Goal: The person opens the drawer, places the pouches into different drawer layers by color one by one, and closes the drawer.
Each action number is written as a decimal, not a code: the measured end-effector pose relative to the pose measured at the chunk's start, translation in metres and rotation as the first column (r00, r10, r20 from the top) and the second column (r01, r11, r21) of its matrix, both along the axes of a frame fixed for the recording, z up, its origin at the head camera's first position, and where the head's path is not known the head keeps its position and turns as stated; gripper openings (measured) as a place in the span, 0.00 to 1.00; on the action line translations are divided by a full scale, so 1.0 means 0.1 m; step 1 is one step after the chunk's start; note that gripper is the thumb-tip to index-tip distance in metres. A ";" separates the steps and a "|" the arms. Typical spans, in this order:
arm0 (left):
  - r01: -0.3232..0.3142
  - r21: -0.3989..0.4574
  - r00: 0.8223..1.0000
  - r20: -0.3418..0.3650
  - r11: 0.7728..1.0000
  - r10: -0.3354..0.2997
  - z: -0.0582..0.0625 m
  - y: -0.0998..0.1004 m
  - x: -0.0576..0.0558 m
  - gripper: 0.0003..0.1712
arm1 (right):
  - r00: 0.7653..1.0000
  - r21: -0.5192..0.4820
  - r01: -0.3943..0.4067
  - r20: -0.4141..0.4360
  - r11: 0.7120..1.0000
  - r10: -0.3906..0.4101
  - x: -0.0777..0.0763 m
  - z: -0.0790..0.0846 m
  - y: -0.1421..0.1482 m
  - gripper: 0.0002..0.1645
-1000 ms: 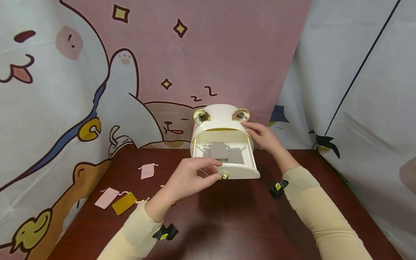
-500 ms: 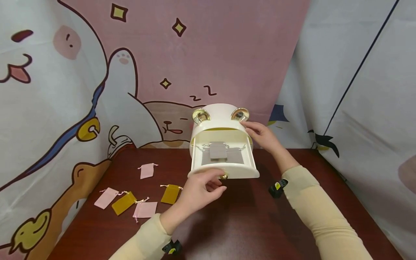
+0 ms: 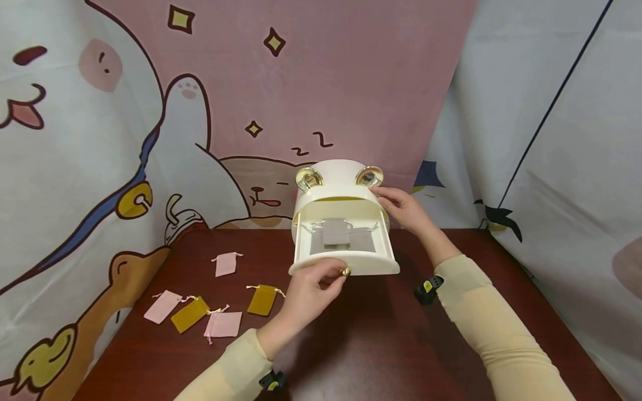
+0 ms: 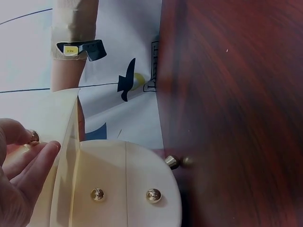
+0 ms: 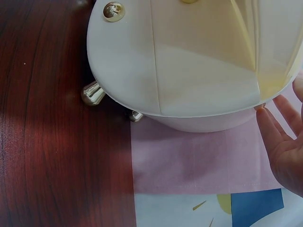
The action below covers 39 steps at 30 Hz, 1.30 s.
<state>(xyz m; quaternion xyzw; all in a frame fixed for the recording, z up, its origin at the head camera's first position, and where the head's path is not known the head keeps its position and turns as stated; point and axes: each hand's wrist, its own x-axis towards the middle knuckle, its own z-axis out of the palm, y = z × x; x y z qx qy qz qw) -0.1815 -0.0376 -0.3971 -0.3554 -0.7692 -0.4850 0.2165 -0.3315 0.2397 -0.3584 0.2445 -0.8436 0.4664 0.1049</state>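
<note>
A white storage box [image 3: 341, 177] with two gold-rimmed ears stands at the back of the table, its top drawer [image 3: 373, 264] pulled out. Grey drawstring pouches [image 3: 336, 233] lie inside the drawer, one overlapping what is beneath. My left hand [image 3: 308, 295] pinches the drawer's gold knob [image 3: 346, 272] between thumb and fingers; the left wrist view shows the knob [image 4: 33, 136] partly hidden by them. With extended fingers, my right hand [image 3: 406, 211] touches the box's upper right side. In the right wrist view that hand [image 5: 284, 151] is at the box's edge.
To the left lie pink pouches [image 3: 226, 264] and mustard pouches [image 3: 262, 300] on the dark red table [image 3: 381, 345]. Lower drawers have gold knobs [image 4: 154, 196], and the box stands on gold feet [image 5: 93, 93]. A cartoon-printed cloth [image 3: 351, 72] hangs behind.
My left hand has shifted right and down from the drawer's front edge, and its thumb and fingers have come together on the knob. My right hand and the drawer stay put.
</note>
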 end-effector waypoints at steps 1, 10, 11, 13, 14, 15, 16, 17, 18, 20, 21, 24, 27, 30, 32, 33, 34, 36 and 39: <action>-0.004 -0.003 1.000 -0.005 1.000 0.004 0.01 0.00 -0.01 0.11 | 1.000 -0.002 0.000 0.000 1.000 0.000 0.00 0.00 0.00 0.23; -0.010 0.027 0.999 -0.033 1.000 0.011 0.08 0.05 -0.14 0.10 | 0.999 0.014 0.018 0.028 1.000 -0.018 0.02 0.03 0.00 0.24; -0.012 0.032 0.999 -0.035 0.999 0.013 0.09 0.05 -0.15 0.09 | 0.999 0.017 0.019 0.034 1.000 -0.020 0.02 0.03 0.00 0.24; -0.017 0.041 0.999 -0.033 0.999 0.019 0.10 0.06 -0.20 0.09 | 0.999 0.017 0.017 0.042 1.000 -0.018 0.03 0.03 0.00 0.24; -0.019 0.046 0.999 -0.030 0.999 0.021 0.11 0.07 -0.22 0.09 | 0.999 0.014 0.014 0.043 1.000 -0.014 0.03 0.03 0.00 0.24; -0.023 0.050 0.999 -0.026 0.998 0.024 0.12 0.07 -0.25 0.09 | 0.999 0.010 0.010 0.042 1.000 -0.011 0.02 0.02 0.00 0.24; -0.025 0.055 0.999 -0.019 0.998 0.026 0.13 0.08 -0.28 0.09 | 0.999 0.006 0.006 0.040 1.000 -0.006 0.02 0.02 0.00 0.24; -0.030 0.058 0.999 -0.011 0.998 0.030 0.13 0.08 -0.31 0.09 | 0.999 0.003 0.003 0.039 1.000 -0.003 0.02 0.02 0.00 0.24; -0.036 0.058 0.999 -0.003 0.998 0.036 0.14 0.09 -0.34 0.09 | 0.999 0.002 0.002 0.037 1.000 -0.002 0.02 0.02 0.00 0.24; -0.048 0.057 0.999 0.008 0.997 0.048 0.14 0.09 -0.40 0.09 | 0.999 0.004 0.000 0.040 1.000 0.000 0.02 0.02 0.00 0.24; -0.056 0.054 0.998 0.014 0.997 0.055 0.15 0.10 -0.44 0.09 | 0.999 0.009 0.001 0.041 1.000 -0.002 0.02 0.02 0.00 0.24; -0.081 0.039 0.996 0.027 0.996 0.079 0.17 0.10 -0.53 0.09 | 0.999 0.023 0.007 0.042 1.000 -0.008 0.03 0.02 -0.01 0.24; -0.100 0.031 0.994 0.047 0.995 0.098 0.20 0.11 -0.63 0.08 | 0.999 0.040 0.022 0.036 0.999 -0.023 0.03 0.02 -0.01 0.24; -0.119 0.024 0.991 0.071 0.993 0.117 0.24 0.12 -0.72 0.09 | 0.999 0.051 0.032 0.038 0.998 -0.034 0.04 0.03 -0.01 0.24; -0.129 0.015 0.988 0.092 0.991 0.128 0.26 0.12 -0.77 0.09 | 0.998 0.052 0.035 0.042 0.998 -0.037 0.04 0.03 -0.01 0.24; -0.134 0.011 0.986 0.102 0.991 0.133 0.26 0.12 -0.79 0.09 | 0.998 0.050 0.034 0.045 0.998 -0.036 0.05 0.03 -0.01 0.24; -0.140 0.006 0.984 0.115 0.990 0.138 0.27 0.13 -0.81 0.09 | 0.998 0.046 0.031 0.048 0.998 -0.034 0.05 0.03 -0.01 0.24; -0.152 -0.002 0.980 0.131 0.988 0.151 0.28 0.13 -0.85 0.10 | 0.998 0.041 0.030 0.048 0.999 -0.031 0.05 0.03 -0.01 0.24; -0.171 -0.013 0.975 0.145 0.985 0.171 0.30 0.14 -0.90 0.10 | 0.999 0.044 0.033 0.040 0.998 -0.035 0.05 0.03 -0.01 0.24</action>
